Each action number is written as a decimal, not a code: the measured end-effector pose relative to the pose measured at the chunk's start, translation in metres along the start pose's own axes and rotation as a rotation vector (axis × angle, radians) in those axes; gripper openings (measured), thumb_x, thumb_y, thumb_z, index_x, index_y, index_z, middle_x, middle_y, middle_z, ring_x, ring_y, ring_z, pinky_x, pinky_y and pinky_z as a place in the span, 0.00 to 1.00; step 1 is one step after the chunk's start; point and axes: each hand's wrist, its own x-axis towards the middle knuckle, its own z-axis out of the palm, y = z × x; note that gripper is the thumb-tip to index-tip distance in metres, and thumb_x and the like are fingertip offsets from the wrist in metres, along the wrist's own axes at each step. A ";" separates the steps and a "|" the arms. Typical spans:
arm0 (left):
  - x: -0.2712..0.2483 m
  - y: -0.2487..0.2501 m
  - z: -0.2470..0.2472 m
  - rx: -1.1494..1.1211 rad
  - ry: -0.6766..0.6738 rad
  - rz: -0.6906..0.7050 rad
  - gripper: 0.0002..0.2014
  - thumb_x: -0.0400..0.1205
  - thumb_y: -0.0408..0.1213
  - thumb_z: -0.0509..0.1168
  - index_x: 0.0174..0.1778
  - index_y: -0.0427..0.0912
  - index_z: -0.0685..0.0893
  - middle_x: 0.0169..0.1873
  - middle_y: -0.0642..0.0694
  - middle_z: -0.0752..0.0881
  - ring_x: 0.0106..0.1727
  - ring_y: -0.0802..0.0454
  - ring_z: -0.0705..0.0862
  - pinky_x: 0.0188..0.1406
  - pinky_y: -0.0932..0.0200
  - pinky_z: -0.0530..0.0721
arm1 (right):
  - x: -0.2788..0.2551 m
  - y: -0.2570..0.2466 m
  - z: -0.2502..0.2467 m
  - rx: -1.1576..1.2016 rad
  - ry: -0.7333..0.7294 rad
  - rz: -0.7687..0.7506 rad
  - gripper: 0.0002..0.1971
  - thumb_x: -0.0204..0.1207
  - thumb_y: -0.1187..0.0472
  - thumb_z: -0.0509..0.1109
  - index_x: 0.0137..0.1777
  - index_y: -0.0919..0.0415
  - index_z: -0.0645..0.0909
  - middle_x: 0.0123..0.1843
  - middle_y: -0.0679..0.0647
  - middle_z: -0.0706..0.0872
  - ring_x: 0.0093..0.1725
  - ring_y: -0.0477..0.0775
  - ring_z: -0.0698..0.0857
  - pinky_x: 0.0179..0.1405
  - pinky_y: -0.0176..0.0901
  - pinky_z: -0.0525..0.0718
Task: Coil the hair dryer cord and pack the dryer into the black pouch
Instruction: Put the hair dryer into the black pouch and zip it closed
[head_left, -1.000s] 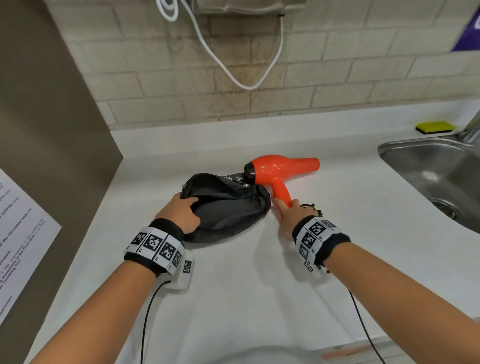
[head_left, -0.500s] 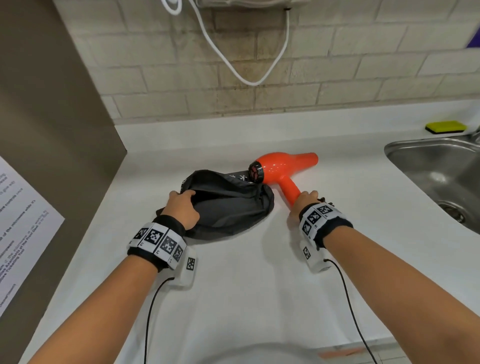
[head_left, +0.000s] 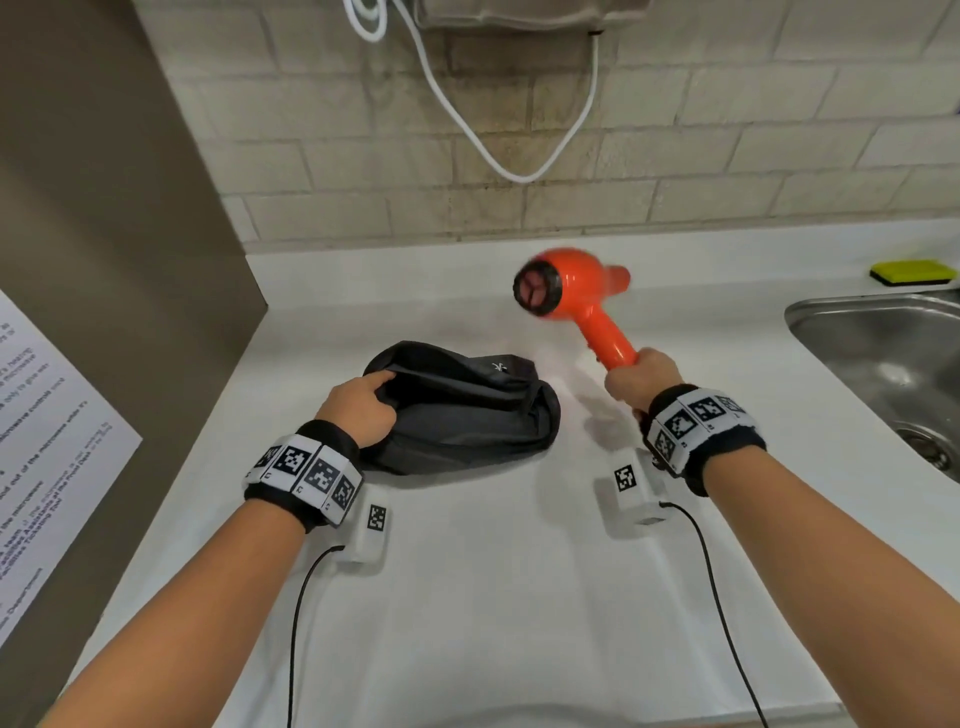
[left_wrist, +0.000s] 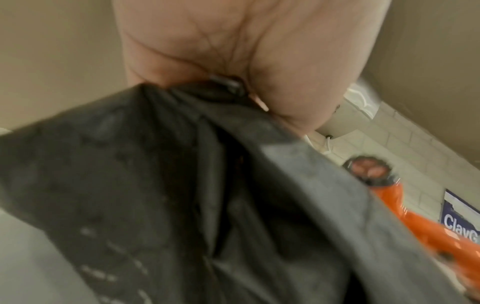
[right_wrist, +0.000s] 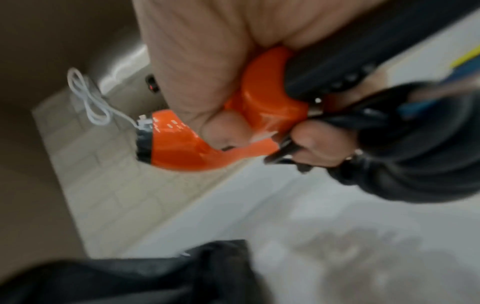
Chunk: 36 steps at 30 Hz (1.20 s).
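Note:
An orange hair dryer (head_left: 571, 291) is raised above the white counter, its dark rear grille facing me. My right hand (head_left: 641, 375) grips its handle, and in the right wrist view the hair dryer (right_wrist: 197, 148) shows with the black coiled cord (right_wrist: 405, 148) bunched against the same hand. The black pouch (head_left: 467, 410) lies on the counter left of the dryer, its mouth facing left. My left hand (head_left: 358, 405) pinches the pouch's upper rim. In the left wrist view the pouch (left_wrist: 182, 205) fills the frame, with the hair dryer (left_wrist: 384, 185) behind it.
A steel sink (head_left: 893, 364) lies at the right with a yellow sponge (head_left: 911, 271) behind it. A brown side panel (head_left: 104, 260) with a printed sheet (head_left: 47, 462) bounds the left. A white cable (head_left: 498, 145) hangs on the tiled wall.
My right hand has lifted the dryer off the counter and turned its rear grille toward me. My left hand has shifted to the pouch's rim and raised it.

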 end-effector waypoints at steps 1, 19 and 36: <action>0.001 0.002 -0.001 0.000 -0.016 0.011 0.29 0.78 0.27 0.55 0.76 0.51 0.67 0.76 0.38 0.70 0.73 0.37 0.72 0.72 0.52 0.69 | -0.006 -0.008 0.000 0.149 -0.032 -0.042 0.11 0.67 0.70 0.62 0.50 0.63 0.77 0.33 0.56 0.77 0.24 0.53 0.73 0.21 0.37 0.71; 0.007 0.032 -0.009 -0.205 -0.459 0.167 0.32 0.72 0.19 0.53 0.60 0.61 0.80 0.61 0.34 0.84 0.47 0.39 0.80 0.49 0.48 0.78 | -0.013 -0.018 0.055 0.274 -0.748 -0.304 0.18 0.39 0.76 0.57 0.28 0.57 0.71 0.35 0.55 0.74 0.39 0.56 0.77 0.44 0.48 0.75; 0.016 0.036 -0.028 -0.780 -0.162 -0.052 0.14 0.83 0.44 0.56 0.60 0.46 0.79 0.52 0.45 0.82 0.44 0.47 0.81 0.45 0.55 0.79 | -0.004 -0.016 0.031 -0.198 -0.874 -0.332 0.17 0.44 0.75 0.62 0.30 0.54 0.72 0.35 0.50 0.78 0.37 0.52 0.76 0.39 0.42 0.74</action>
